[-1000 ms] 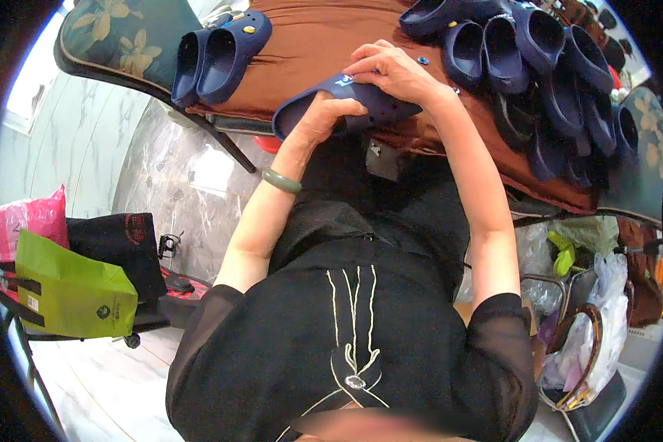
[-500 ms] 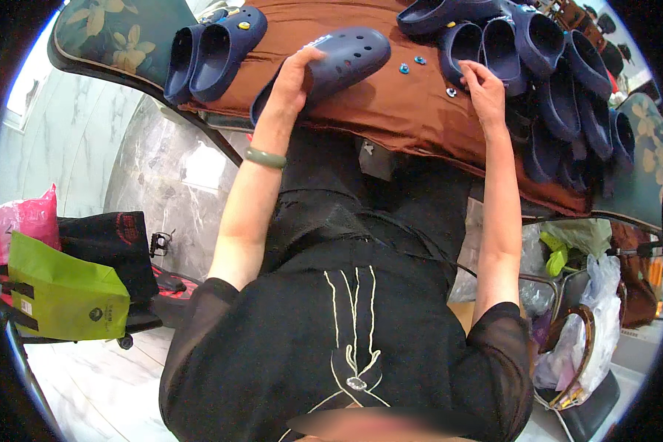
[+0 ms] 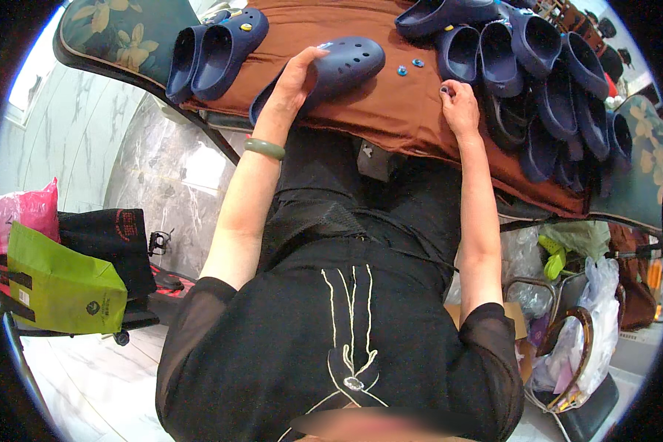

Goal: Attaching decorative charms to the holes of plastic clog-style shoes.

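My left hand is wrapped round a navy clog with holes in its upper, its toe pointing right. The clog is held over a brown cloth. Pinched in the fingertips of my right hand is a small shoe charm, too small to make out in detail. Two blue charms lie on the cloth between the held clog and that hand. Just beyond my right hand stand several more navy clogs.
A pair of navy clogs, one with a yellow charm, stands at the table's left. Clogs pile up along the right side. Green, pink and black bags are low on the left; a plastic-filled bag sits lower right.
My right hand has come left and slightly nearer, and the charm that lay by it on the cloth is now between its fingers. My left hand keeps the clog, shifted slightly left.
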A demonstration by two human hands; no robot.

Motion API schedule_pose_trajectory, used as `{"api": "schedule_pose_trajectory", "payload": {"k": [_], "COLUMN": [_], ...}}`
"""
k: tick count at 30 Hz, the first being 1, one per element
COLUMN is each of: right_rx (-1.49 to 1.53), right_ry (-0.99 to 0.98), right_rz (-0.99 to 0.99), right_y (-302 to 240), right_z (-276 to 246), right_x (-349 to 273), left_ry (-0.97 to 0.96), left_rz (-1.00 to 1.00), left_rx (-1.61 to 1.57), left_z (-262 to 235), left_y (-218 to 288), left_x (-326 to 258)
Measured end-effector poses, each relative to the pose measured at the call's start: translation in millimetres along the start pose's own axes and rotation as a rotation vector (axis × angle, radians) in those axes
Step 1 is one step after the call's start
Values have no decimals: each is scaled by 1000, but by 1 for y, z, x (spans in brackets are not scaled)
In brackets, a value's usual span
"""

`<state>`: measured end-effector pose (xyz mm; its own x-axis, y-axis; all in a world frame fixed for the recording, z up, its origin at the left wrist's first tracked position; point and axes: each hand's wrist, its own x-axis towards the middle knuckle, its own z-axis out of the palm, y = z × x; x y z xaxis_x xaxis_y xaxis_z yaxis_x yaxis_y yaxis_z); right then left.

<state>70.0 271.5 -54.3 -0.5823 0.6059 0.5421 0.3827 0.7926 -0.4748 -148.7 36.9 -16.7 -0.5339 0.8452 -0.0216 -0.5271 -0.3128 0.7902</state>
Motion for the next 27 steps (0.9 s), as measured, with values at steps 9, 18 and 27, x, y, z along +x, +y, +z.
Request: {"api": "schedule_pose_trajectory", "payload": {"k": [9, 18, 27], "right_rx": [235, 488, 214], "right_ry": [-89, 29, 74], "right_rz": [-87, -104, -551], "right_y": [-10, -66, -117], "right_z": [6, 14, 28], "right_x": [1, 6, 28], "left_ry": [-18, -133, -108], "left_rz": [27, -55, -102], "left_rx": [25, 70, 117], "left_z": [1, 3, -2], "left_y": [4, -1, -4], "left_x": [-8, -16, -13]}}
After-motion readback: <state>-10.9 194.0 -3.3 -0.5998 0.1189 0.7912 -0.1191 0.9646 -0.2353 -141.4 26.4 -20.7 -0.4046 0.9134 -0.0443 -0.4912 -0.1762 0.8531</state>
